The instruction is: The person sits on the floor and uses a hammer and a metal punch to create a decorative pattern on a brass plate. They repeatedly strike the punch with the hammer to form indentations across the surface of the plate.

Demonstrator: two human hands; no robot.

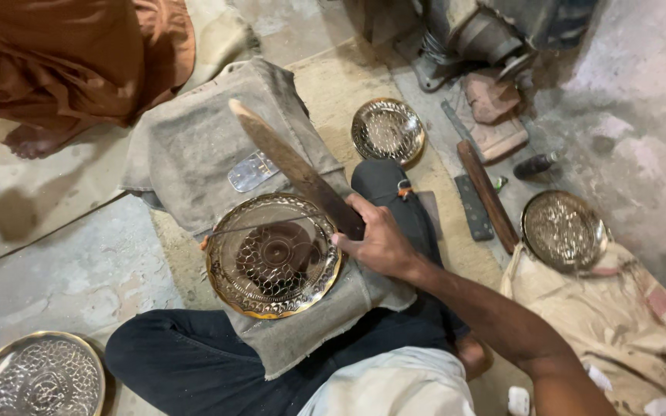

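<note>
Right hand clamped on our wooden stick.
Brass plate lies just left of it, on grey cloth.

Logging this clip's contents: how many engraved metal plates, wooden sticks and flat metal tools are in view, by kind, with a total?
Engraved metal plates: 4, one on the padded cloth, one beyond the knee, one at right, one at bottom left.
Wooden sticks: 2, one in the right hand over the cloth, one on the floor.
Flat metal tools: 2, a dark file, a shiny flat piece.
Total: 8
</note>
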